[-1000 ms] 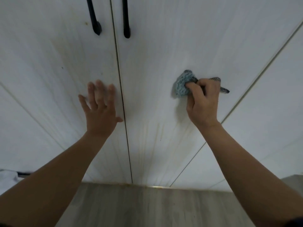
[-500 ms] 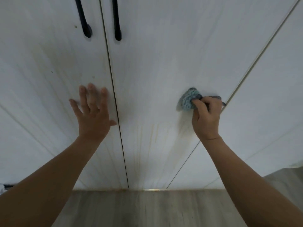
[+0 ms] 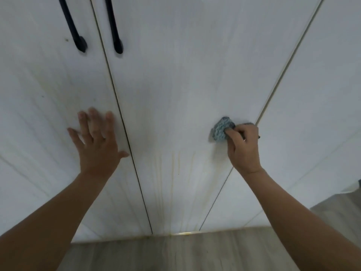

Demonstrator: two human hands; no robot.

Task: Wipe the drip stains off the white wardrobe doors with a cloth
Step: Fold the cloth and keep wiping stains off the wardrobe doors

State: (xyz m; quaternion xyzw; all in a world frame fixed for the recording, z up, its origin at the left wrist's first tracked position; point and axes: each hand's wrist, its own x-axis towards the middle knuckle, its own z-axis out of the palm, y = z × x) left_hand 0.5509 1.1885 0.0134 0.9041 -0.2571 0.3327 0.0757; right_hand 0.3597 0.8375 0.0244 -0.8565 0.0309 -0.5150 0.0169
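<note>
Gripping a bunched blue-grey cloth [image 3: 221,130] with curled fingers, the right hand [image 3: 243,147] pressed it flat to the middle door [image 3: 175,75] of the white wardrobe, close to that door's right edge and above the drip stains [image 3: 172,173]. Those stains ran as thin yellowish-brown streaks down the lower part of the same door to its bottom edge. The left hand [image 3: 95,145] lay open, fingers spread and straight, with its palm against the left door [image 3: 48,85], just beside the dark seam [image 3: 125,130] that parted the two doors. Fainter streaks and a few small dark specks marked the left door as well. Two slim black handles [image 3: 75,28] hung on either side of that seam near the top of the view, one on each door. A further white panel [image 3: 322,94] stood to the right beyond a second seam. The door faces had a pale, faintly grained finish. Below them lay a grey wood-look floor [image 3: 175,253], and a small bright metallic strip [image 3: 183,233] showed where the middle door met it.
</note>
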